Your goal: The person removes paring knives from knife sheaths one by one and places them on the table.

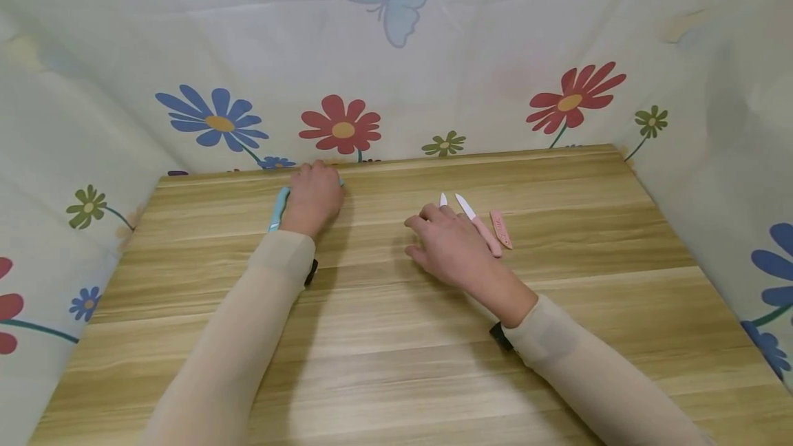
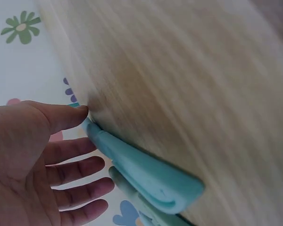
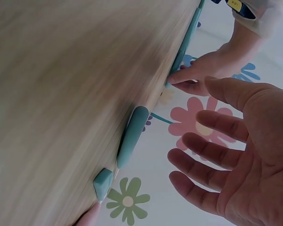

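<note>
In the head view my left hand (image 1: 312,198) is at the table's far left, with a teal knife handle (image 1: 279,208) sticking out beside the wrist. Up close, its thumb and forefinger pinch the narrow end of that teal knife (image 2: 146,169); a paler green piece (image 2: 137,200) lies alongside. My right hand (image 1: 452,246) hovers over the table with relaxed, spread fingers and holds nothing. Near it are a white blade tip (image 1: 442,199), a pink-handled knife (image 1: 487,236) and a pink sheath (image 1: 500,229). The right wrist view shows a teal handle (image 3: 133,136) and a small teal piece (image 3: 103,183).
The wood-grain table (image 1: 372,336) ends at a white cloth backdrop (image 1: 483,54) printed with flowers and a butterfly. More cloth rises along the left and right sides.
</note>
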A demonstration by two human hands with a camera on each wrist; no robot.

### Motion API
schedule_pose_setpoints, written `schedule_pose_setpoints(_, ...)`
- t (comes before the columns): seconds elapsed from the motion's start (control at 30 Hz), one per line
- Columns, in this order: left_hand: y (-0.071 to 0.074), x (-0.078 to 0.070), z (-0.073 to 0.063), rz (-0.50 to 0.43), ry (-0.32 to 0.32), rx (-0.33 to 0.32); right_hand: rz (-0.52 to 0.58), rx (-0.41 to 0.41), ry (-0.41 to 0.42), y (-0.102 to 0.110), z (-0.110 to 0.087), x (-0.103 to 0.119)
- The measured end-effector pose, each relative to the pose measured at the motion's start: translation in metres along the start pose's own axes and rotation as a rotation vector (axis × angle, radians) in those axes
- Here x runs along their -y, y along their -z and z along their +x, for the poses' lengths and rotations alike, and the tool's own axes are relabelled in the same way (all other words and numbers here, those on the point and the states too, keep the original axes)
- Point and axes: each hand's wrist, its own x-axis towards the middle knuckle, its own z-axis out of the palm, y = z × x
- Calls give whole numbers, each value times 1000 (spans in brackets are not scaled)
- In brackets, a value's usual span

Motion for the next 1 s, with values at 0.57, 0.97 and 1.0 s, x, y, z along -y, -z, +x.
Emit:
schedule_pose_setpoints(0.57, -1, -10, 11, 114, 48, 47, -19, 48, 19, 1, 11, 8)
schedule_pose_setpoints(0.97, 1, -20, 14, 145, 115, 85, 21, 160, -51, -5, 39, 24)
schedule_pose_setpoints(1.0, 1, -20, 13, 144, 123, 87, 25, 172, -55, -7, 42, 26)
